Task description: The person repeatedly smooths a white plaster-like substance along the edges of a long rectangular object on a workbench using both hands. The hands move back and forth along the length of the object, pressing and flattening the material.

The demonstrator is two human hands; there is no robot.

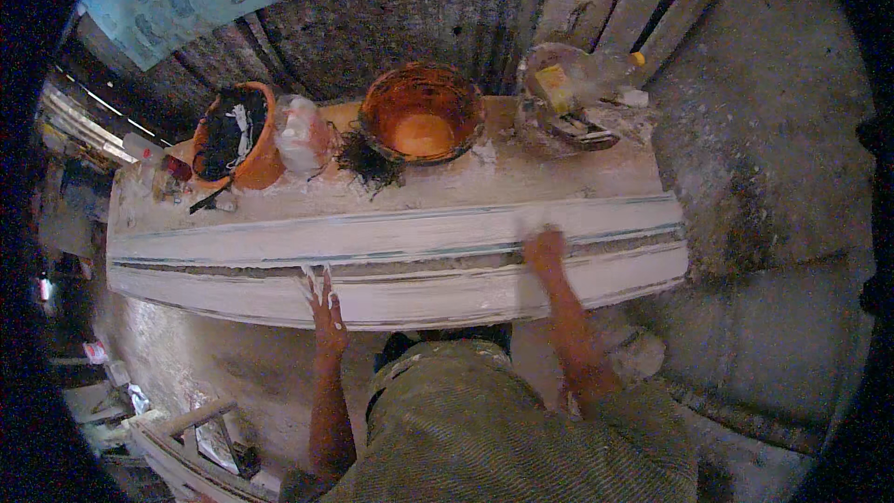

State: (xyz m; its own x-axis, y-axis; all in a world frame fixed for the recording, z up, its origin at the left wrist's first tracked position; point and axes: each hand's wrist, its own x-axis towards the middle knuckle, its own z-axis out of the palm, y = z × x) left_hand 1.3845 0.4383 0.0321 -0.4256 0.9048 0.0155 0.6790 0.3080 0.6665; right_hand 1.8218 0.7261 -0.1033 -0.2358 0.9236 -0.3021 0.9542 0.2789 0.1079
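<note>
Two long white-coated boards [400,228] lie side by side across the table, with a dark gap between them and greenish streaks along the far one. My left hand [326,298] rests on the near board [447,303], left of the middle, its fingers spread and smeared with white. Further right, my right hand [545,250] is closed over the far board near the gap. A pale blur shows at its knuckles; what it grips, if anything, I cannot make out.
Along the table's back stand an orange tub [270,135] of dark stuff, a whitish bag [303,135], a tangle of dark fibres [368,163], an orange-brown bowl [424,135] and a cluttered basin [568,130]. A wooden frame [200,447] stands low at the left.
</note>
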